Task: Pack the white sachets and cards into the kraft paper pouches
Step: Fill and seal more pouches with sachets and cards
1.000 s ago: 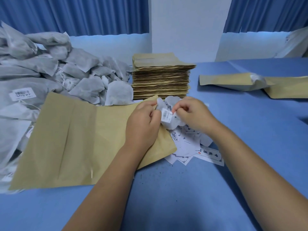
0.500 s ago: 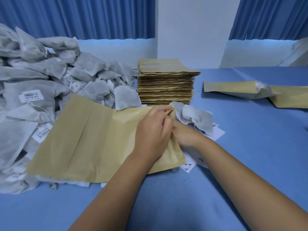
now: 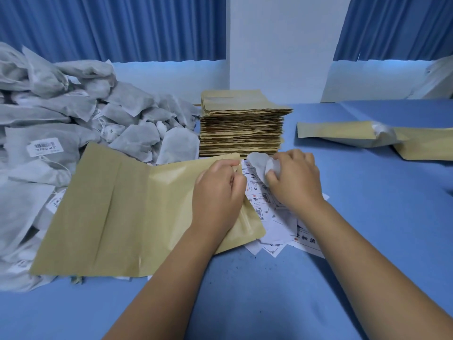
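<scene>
A large kraft paper pouch (image 3: pixel 117 212) lies flat on the blue table, its mouth toward the right. My left hand (image 3: pixel 218 192) pinches the pouch's mouth edge with curled fingers. Just to the right, my right hand (image 3: pixel 294 177) grips a white sachet (image 3: pixel 257 163) next to the pouch mouth. Printed white cards (image 3: pixel 277 224) lie spread under my right hand and partly under the pouch. A big heap of white sachets (image 3: pixel 73 123) fills the left side.
A tall stack of empty kraft pouches (image 3: pixel 241 128) stands behind my hands. Two filled kraft pouches (image 3: pixel 343 136) lie at the right. Blue curtains and a white pillar stand behind the table. Bare blue table (image 3: pixel 367 217) stretches to the right and front.
My right hand came out from the pouch mouth and took hold of the white sachet lying behind it. My left hand kept holding the pouch's mouth edge.
</scene>
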`<state>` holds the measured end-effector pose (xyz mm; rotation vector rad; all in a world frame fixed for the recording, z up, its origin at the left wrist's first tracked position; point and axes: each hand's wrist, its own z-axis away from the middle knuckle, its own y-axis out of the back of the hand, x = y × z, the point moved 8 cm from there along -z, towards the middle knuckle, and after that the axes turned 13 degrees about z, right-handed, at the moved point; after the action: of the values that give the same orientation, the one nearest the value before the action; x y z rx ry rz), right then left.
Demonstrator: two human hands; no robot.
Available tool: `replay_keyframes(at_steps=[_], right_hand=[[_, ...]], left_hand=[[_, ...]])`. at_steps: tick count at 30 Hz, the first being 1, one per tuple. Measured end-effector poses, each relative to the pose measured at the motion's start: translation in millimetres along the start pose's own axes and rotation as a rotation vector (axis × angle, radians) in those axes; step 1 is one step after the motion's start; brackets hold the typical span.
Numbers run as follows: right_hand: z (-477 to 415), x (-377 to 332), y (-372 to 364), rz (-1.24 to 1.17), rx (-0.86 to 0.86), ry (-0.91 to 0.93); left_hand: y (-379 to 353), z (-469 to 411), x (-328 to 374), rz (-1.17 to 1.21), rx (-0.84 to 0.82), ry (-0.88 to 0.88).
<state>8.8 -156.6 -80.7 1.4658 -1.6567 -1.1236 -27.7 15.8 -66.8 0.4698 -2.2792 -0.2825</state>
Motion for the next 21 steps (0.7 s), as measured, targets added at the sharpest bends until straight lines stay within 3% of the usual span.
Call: replay_keyframes(at_steps=[3, 12, 18, 21], right_hand=[[1, 2, -15, -0.074, -0.131, -0.038], [1, 21, -25, -0.127, -0.214, -0.156], [2, 6, 13, -0.599, 0.060, -0.076], [9, -8, 5, -1.074, -0.116, -0.167]], left_hand=[[-1, -2, -8, -0.032, -0.007, 0.016], [0, -4, -11, -0.035, -0.013, 0.019], [-2, -3, -10, -0.068, -0.044, 0.022], [-1, -3, -13, -0.080, -0.040, 0.040]])
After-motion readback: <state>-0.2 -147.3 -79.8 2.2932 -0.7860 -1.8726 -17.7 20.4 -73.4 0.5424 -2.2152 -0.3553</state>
